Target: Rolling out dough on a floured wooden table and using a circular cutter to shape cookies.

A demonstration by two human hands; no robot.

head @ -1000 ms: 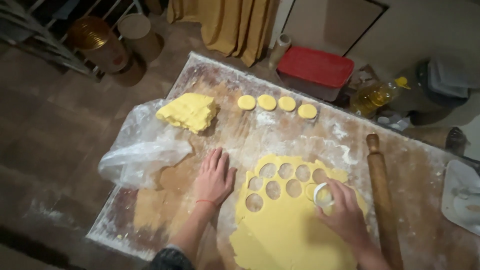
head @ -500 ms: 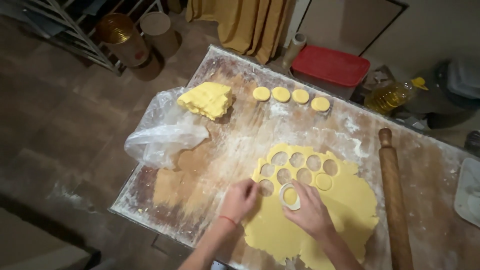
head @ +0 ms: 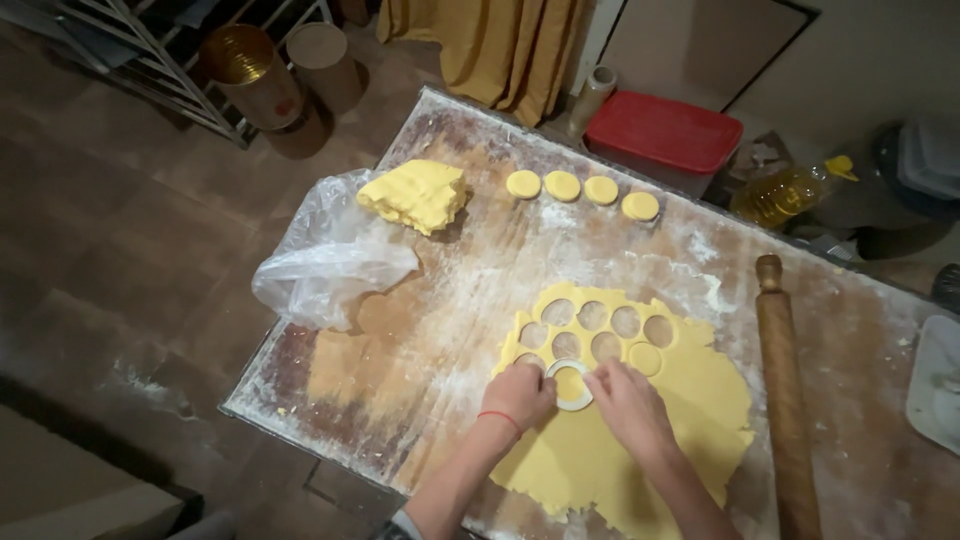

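While both hands meet at the rolled dough sheet (head: pixel 640 430):
Left hand (head: pixel 518 395): curled, fingertips on round cutter (head: pixel 570 385).
Right hand (head: pixel 630 405): fingers bent, pinching cutter's other rim.
Cutter: pressed on sheet, below 7 holes.
Rolling pin (head: pixel 785 390): right of sheet.

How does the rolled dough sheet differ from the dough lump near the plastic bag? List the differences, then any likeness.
The rolled dough sheet lies thin and flat; the dough lump is thick and heaped. The sheet has round holes cut out; the lump has none. Both hands are at the sheet; the lump lies untouched. Both are yellow.
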